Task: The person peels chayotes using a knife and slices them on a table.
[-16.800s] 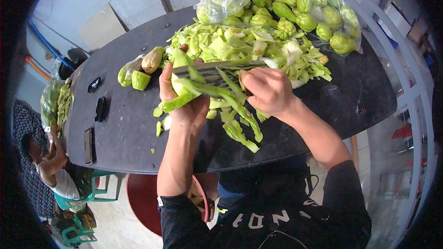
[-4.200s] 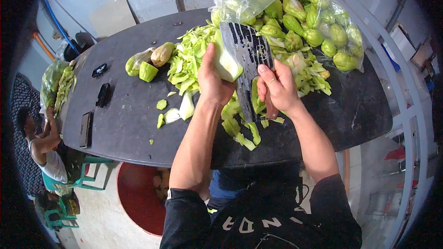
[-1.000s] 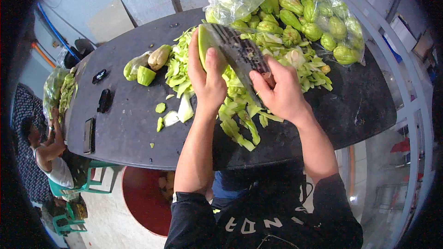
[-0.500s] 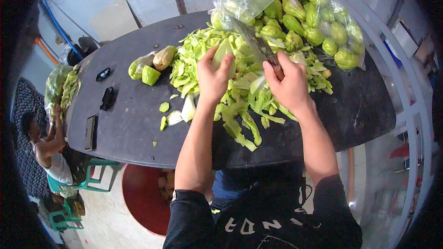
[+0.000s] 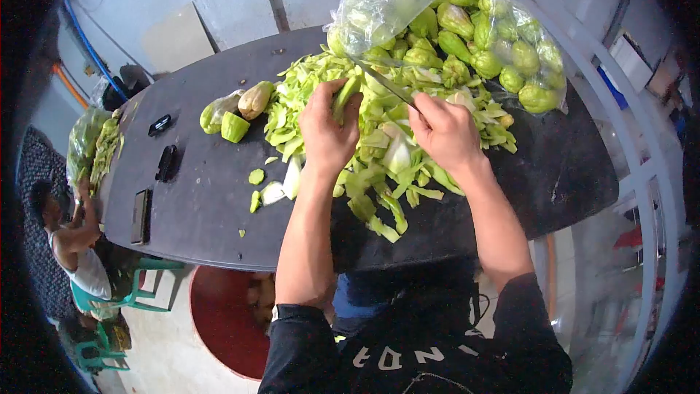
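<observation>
My left hand (image 5: 326, 130) is closed around a piece of chayote (image 5: 347, 93), its green side turned up between thumb and fingers. My right hand (image 5: 446, 130) grips the handle of a knife (image 5: 386, 83), whose thin blade slants up and left, close to the chayote piece. Beneath both hands spreads a heap of green chayote peelings and pale slices (image 5: 306, 87). Behind it lies a clear plastic bag (image 5: 379, 11), open at the front, with several whole chayotes (image 5: 456, 22) in it.
On the dark table (image 5: 211, 204), left of the heap, lie whole chayotes (image 5: 255, 100) and a cut one (image 5: 234, 127). Small black objects (image 5: 168, 163) sit further left. A red tub (image 5: 226, 321) stands below the table edge. At far left, another person (image 5: 76, 248) sits handling greens.
The knife has turned from showing its broad side to nearly edge-on, its blade lower. The chayote piece has rotated in my left hand, from its pale face to its green side.
</observation>
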`<act>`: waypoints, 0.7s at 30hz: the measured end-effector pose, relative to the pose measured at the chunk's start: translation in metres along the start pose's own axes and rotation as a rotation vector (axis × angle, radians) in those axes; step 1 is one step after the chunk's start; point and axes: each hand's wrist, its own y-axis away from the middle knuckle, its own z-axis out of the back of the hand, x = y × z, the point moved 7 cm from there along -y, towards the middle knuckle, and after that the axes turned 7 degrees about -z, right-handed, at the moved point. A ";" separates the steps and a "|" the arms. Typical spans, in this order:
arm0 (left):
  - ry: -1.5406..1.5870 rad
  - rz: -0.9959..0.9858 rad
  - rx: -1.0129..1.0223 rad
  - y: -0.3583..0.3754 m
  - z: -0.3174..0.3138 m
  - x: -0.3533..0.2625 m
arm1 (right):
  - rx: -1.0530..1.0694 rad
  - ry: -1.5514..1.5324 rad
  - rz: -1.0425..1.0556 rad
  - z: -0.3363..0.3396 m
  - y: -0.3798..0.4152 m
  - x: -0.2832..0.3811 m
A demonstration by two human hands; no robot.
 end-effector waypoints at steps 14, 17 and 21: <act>-0.019 0.775 0.125 0.112 0.281 0.038 | -0.305 -0.208 -0.429 0.091 -0.012 -0.099; -0.303 0.895 0.263 0.205 0.355 0.068 | -0.311 -0.282 -0.516 0.088 -0.004 -0.123; -0.288 0.913 0.085 0.341 0.388 0.105 | -0.267 -0.420 -0.616 0.076 0.007 -0.136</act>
